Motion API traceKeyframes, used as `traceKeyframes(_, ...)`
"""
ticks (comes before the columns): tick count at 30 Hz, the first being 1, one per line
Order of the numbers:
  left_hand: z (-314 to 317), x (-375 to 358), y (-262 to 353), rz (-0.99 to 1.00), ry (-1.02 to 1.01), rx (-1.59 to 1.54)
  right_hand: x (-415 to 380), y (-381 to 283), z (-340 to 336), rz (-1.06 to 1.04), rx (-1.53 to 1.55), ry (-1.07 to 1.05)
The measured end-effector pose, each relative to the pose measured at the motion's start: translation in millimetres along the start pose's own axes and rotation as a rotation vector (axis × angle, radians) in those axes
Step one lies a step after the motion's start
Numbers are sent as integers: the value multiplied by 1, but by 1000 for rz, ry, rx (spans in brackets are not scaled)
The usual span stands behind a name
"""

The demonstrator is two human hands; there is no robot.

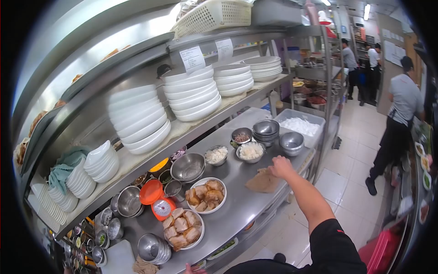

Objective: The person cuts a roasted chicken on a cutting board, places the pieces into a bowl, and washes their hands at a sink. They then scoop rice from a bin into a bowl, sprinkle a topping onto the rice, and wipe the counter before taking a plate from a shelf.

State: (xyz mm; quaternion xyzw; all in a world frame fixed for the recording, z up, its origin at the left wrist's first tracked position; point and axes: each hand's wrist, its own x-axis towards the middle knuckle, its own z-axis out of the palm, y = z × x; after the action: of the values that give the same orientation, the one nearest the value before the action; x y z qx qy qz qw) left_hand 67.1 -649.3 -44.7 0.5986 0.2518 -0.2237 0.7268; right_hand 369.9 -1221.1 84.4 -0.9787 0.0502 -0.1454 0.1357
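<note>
My right hand (pixel 281 167) reaches out over the steel counter (pixel 235 182), its fingers closed on a brown cleaning cloth (pixel 263 181) spread flat there. Only part of my left hand (pixel 195 270) shows at the bottom edge, near the counter's front; its visible fingers are apart and nothing shows in them. Closest to it is a white bowl of chunky cooked meat (pixel 183 228). A second white bowl of meat (pixel 206 195) sits further back. Beyond the cloth stand a bowl of white shredded food (pixel 250 151) and steel bowls (pixel 292 143).
An orange dial scale (pixel 163 208) stands beside the meat bowls. White bowls (pixel 194 93) are stacked along the shelf above the counter. A clear tub (pixel 301 122) with white contents sits at the far end. Another person (pixel 404 98) stands across the tiled aisle at right.
</note>
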Motion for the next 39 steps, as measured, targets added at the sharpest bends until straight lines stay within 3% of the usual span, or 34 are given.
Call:
traceKeyframes(1, 8, 0, 2, 63, -3, 36, 27, 3, 2, -39, -24, 44)
traceKeyframes(2, 12, 27, 1, -103, 135, -21, 58, 6, 2, -23, -8, -44)
traceKeyframes(6, 36, 53, -5, -249, 383, 60, 142, 12, 15, 53, -67, -10)
traceKeyframes(13, 62, 46, -7, -121, 522, -123, 224, 62, 11, 405, -1, -34)
traceKeyframes(15, 72, 45, -2, -176, 640, -23, 232, 75, -9, 448, 23, -158)
traceKeyframes(17, 82, 46, -3, -219, 718, -52, 246, 93, 9, 469, 101, -84)
traceKeyframes(23, 82, 37, -2, -188, 683, 4, 265, 126, 25, 472, 271, -45)
traceKeyframes(27, 114, 7, -1, -211, 653, 3, 269, 141, 32, 435, 316, -20)
traceKeyframes(31, 114, -18, -43, -430, 639, 141, 284, 152, 48, 423, 376, 125)
traceKeyframes(33, 123, -30, -63, -333, 790, -18, 289, 154, 48, 416, 427, 135)
traceKeyframes(39, 125, -43, -84, -385, 750, 17, 299, 158, 25, 462, 688, 54)
